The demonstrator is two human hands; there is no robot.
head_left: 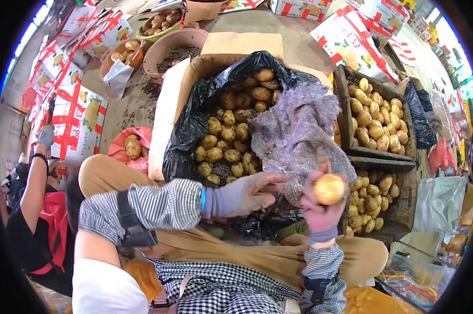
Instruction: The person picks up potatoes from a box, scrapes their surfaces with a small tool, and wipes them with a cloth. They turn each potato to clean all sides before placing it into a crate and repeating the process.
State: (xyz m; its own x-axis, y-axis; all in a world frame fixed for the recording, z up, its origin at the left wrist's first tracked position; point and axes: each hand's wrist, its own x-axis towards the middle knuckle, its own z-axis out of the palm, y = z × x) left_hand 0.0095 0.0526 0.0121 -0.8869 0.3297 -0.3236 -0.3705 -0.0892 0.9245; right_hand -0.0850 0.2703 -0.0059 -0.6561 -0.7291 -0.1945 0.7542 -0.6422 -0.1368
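In the head view, my right hand [323, 213], in a thin grey-and-pink glove, grips a pale yellow potato [329, 189], slightly blurred. My left hand [244, 195], gloved in grey, is stretched out with fingers apart over the near side of a cardboard box [169, 112], holding nothing. A black plastic bag [183, 137] lines this box, and many potatoes [228, 135] lie inside it. Fuzzy grey-purple padding [299, 123] drapes over the box's right side, just beyond my right hand.
Two dark crates [346, 99] of potatoes stand to the right. Tubs, including a brown basin [187, 37] with soil, are at the back left. A red bag [134, 137] holds potatoes. Printed potato cartons [82, 123] stand around. Another person's arm [35, 183] is at far left.
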